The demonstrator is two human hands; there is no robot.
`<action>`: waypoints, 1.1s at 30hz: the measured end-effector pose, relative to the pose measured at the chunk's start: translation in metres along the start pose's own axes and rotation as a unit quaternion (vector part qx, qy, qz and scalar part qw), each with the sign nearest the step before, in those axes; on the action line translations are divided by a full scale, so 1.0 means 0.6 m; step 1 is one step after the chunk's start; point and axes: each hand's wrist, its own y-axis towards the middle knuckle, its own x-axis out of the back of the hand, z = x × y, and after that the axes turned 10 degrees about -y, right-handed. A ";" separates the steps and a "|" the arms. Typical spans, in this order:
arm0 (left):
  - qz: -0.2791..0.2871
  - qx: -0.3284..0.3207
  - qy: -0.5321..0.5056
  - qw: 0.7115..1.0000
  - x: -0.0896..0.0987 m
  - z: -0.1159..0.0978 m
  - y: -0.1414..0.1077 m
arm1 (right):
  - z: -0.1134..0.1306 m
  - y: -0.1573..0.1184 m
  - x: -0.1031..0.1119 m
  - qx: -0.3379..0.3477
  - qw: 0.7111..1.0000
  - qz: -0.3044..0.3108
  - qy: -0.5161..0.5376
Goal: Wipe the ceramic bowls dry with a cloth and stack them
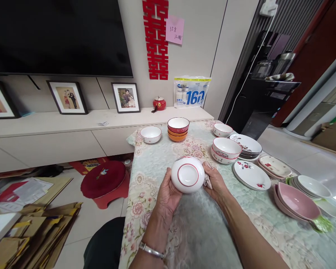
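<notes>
A white bowl (188, 175) with a red ring round its foot is tipped so that its underside faces me, above the flowered tablecloth. My left hand (169, 192) grips its left side, with the thumb along the wall. At the right side of the bowl, my right hand (214, 181) is closed on a crumpled whitish cloth (208, 181), pressed against the rim. Most of the cloth is hidden by the fingers. Beyond the bowl stand a stack of red and orange bowls (178, 129) and a single white bowl (150, 134).
To the right are stacked white bowls (226, 149), flowered plates (252, 175), dark-patterned plates (245, 145), a rectangular dish (274, 166) and pink leaf-shaped dishes (298, 201). A red stool (103, 181) stands left of the table (141, 179). Behind runs a low cabinet (100, 123) with framed photos.
</notes>
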 end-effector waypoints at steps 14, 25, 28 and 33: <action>0.148 -0.154 0.220 0.952 0.012 0.027 -0.005 | 0.024 -0.022 0.015 0.308 0.887 -0.052 -0.340; 0.154 -0.150 0.263 0.941 0.012 0.039 -0.016 | 0.035 -0.077 -0.040 0.495 0.647 0.001 -0.580; 0.170 -0.171 0.284 0.928 0.012 0.044 -0.015 | 0.035 -0.069 -0.036 0.477 0.645 -0.034 -0.596; 0.179 -0.159 0.378 0.894 0.010 0.046 -0.020 | 0.035 -0.033 -0.005 0.403 0.777 -0.091 -0.474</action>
